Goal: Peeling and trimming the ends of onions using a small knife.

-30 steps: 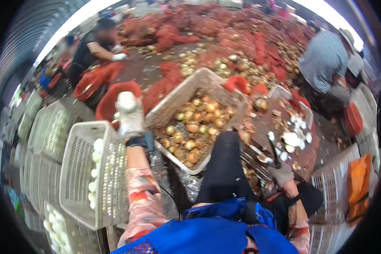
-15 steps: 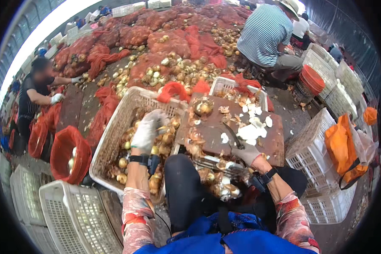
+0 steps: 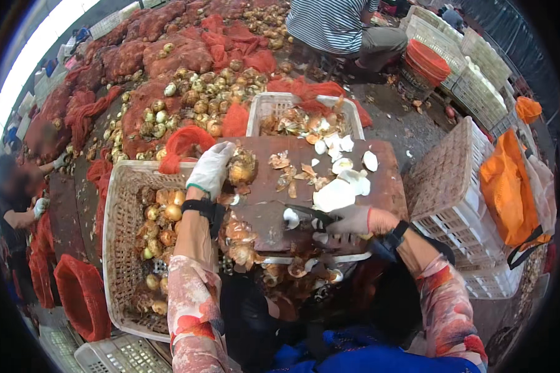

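My left hand [image 3: 209, 170], in a white glove, is at the far left corner of a reddish-brown board [image 3: 386, 180]. Its fingers curl against the left side of a large brown-skinned onion [image 3: 242, 166]; their tips are partly hidden. Over the board's near edge, my gloved right hand [image 3: 350, 221] is closed round a dark-bladed knife [image 3: 314, 213], its blade pointing left. A small white onion piece [image 3: 290, 218] lies close to the blade. White onion layers [image 3: 339, 193] and brown skins [image 3: 283, 163] lie scattered on the board.
Left of the board stands a white crate [image 3: 113, 248] holding several onions [image 3: 171, 211]. Behind the board is a white tub [image 3: 359, 121] of peelings. White crates [image 3: 445, 180] and an orange bag [image 3: 509, 189] are on the right. People work at left and far right.
My left hand has moved from above the onion crate to the onion on the board. My right hand still holds the knife, its blade now turned left. The view has shifted right.
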`<state>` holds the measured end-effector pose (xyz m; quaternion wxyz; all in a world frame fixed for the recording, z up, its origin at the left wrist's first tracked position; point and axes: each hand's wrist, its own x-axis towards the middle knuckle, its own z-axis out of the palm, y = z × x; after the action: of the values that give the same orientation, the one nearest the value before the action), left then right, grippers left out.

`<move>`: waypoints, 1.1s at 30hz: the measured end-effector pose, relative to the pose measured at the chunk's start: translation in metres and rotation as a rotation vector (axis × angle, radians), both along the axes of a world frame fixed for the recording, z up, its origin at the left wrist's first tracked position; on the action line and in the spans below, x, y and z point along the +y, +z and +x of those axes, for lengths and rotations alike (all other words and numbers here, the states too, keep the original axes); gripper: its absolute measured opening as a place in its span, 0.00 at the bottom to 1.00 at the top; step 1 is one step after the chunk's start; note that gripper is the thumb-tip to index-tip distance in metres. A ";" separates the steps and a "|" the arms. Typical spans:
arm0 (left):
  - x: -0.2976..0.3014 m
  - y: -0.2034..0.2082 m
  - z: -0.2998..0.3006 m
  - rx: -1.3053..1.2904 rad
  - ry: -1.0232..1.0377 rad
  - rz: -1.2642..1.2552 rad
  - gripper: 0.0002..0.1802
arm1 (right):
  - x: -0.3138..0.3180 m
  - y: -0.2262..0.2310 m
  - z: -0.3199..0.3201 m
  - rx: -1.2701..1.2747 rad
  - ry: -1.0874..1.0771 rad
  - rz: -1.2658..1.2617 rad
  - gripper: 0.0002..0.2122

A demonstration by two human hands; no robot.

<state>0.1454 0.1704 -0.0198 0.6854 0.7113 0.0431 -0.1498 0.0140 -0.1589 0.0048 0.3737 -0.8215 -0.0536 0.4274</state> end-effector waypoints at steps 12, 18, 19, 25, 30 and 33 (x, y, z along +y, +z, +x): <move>-0.034 0.029 -0.042 0.125 0.022 -0.183 0.29 | 0.059 -0.023 0.117 -0.351 -0.404 0.257 0.19; -0.045 -0.011 -0.077 -0.292 -0.060 0.046 0.25 | 0.089 -0.036 0.059 -0.201 -0.691 0.505 0.22; -0.055 0.007 -0.086 -0.119 -0.050 -0.105 0.27 | 0.084 -0.026 0.046 -0.140 -0.731 0.490 0.21; -0.075 0.036 -0.122 -0.018 -0.062 -0.071 0.31 | 0.061 -0.001 -0.009 -0.147 -0.627 0.395 0.20; -0.068 0.002 -0.107 -0.011 -0.060 -0.216 0.31 | 0.027 0.005 -0.039 -0.250 -0.400 0.184 0.19; -0.069 0.001 -0.107 -0.056 -0.092 -0.143 0.27 | 0.016 0.001 -0.051 -0.271 -0.432 0.182 0.18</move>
<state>0.0389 0.1017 -0.0186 0.7278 0.6656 -0.0197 -0.1640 -0.0366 -0.1427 0.0057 0.5181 -0.8266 0.0349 0.2172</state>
